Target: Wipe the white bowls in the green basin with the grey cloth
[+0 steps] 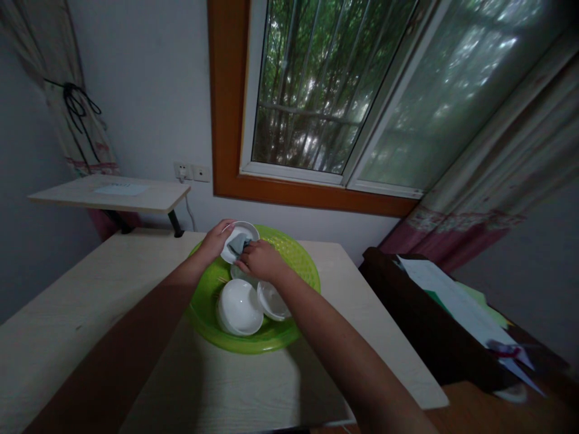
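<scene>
My left hand (216, 241) grips the rim of a white bowl (242, 228), which is tilted so its inside faces me. In my right hand (261, 260) is a bunched grey-green cloth (237, 243), pressed against the inside of that bowl; its fingers are closed round the cloth. Both hands are above a bright green basket (253, 348). Within the basket sit a white bowl (240, 306) at the front and another bowl (272, 301) to its right, partly behind my right forearm. Part of a further bowl (242, 274) shows beneath my right hand. Thin chopstick-like sticks (222, 279) peek out at the left.
The basket stands on a pale wooden table (154, 386). A small raised shelf (113, 193) with a paper on it is at the back left. To the right, a dark brown piece of furniture (425, 313) holds papers. A window (316, 90) is behind.
</scene>
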A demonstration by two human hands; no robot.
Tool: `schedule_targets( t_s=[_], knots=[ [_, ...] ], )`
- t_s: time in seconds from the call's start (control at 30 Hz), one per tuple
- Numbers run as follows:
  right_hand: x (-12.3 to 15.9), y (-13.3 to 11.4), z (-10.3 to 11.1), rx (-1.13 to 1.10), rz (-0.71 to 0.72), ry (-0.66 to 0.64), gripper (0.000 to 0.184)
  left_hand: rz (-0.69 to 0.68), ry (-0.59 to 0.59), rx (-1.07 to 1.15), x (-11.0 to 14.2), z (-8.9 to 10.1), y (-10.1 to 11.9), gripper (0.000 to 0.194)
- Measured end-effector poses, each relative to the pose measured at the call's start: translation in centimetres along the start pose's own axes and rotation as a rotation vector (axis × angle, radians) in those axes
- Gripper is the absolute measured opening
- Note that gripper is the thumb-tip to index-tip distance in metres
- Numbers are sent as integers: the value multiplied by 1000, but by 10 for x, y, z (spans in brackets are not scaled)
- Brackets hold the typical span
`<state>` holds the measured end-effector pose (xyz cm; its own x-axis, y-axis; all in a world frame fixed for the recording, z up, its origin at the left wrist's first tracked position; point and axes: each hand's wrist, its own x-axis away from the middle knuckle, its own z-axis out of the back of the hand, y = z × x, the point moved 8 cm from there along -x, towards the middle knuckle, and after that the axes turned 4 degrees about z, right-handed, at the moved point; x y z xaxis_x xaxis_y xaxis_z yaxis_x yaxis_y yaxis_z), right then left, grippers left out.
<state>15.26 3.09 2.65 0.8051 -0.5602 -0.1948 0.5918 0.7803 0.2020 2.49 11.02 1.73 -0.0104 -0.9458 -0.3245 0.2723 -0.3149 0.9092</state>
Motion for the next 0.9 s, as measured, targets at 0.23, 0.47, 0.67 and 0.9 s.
schedule_targets(
  t_s=[0.23, 0.47, 0.67, 0.9],
  knots=[
    [2, -17, 10, -254, 153, 107, 43, -18, 27, 40, -4, 3, -7, 42],
    [0, 1, 9, -89, -8, 95, 36, -7, 43, -5, -2, 6, -2, 40],
    [7, 15, 24, -77, -77, 208, 36, -2, 63, 9, -2, 8, -3, 38],
    [10, 12, 33, -113, -49, 302, 33, -5, 50, 7, -2, 6, -3, 37]
  ],
)
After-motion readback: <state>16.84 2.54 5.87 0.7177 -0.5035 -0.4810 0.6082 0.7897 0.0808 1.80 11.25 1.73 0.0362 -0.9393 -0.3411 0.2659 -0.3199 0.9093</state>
